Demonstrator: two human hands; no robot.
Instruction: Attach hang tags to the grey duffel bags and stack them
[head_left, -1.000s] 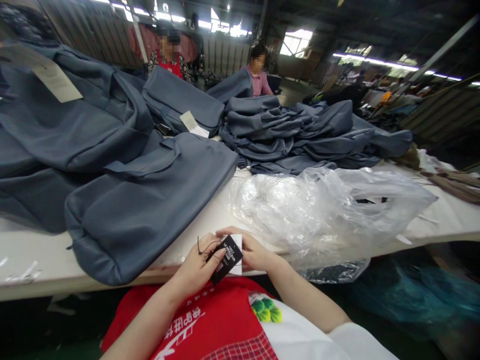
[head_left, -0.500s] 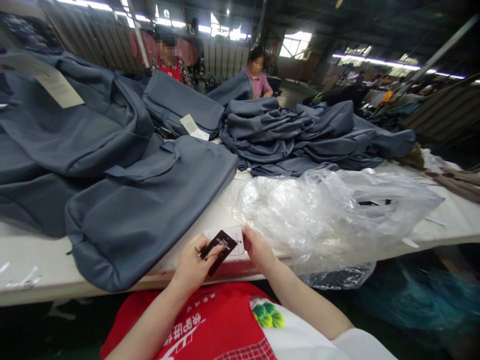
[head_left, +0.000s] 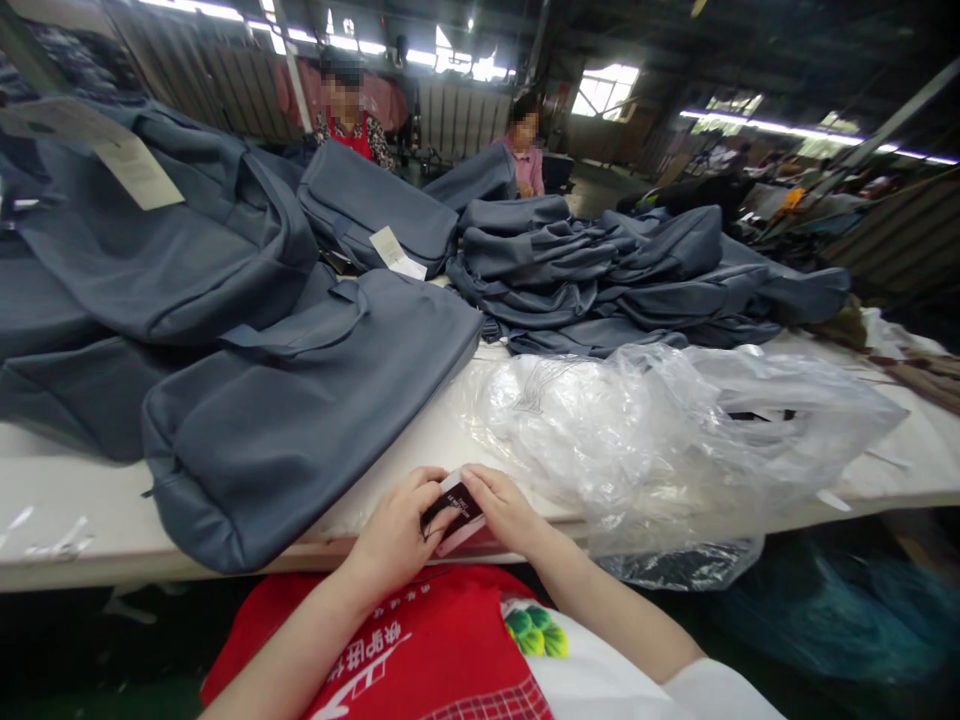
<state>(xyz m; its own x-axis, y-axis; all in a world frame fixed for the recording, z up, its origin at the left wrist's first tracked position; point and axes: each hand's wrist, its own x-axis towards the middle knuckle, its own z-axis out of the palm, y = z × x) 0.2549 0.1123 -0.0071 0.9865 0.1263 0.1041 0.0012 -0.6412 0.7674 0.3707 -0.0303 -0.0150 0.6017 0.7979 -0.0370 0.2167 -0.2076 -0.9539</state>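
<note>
A black hang tag with white lettering lies over a white card, both held between my two hands near the table's front edge. My left hand pinches the tag from the left, its thumb on the black face, with a thin dark cord by the fingers. From the other side my right hand grips the tag and card edge, thumb on top. Just left of them lies a grey-blue bag with a short strap handle. Crumpled clear plastic bags sit to the right.
More grey-blue bags are heaped at the left, one with a pale tag. A pile of limp bags lies at the back of the white table. Two people are beyond it.
The black tag and white card, apart before, are now stacked together. My right hand has moved left, close against my left hand. The view has shifted slightly.
</note>
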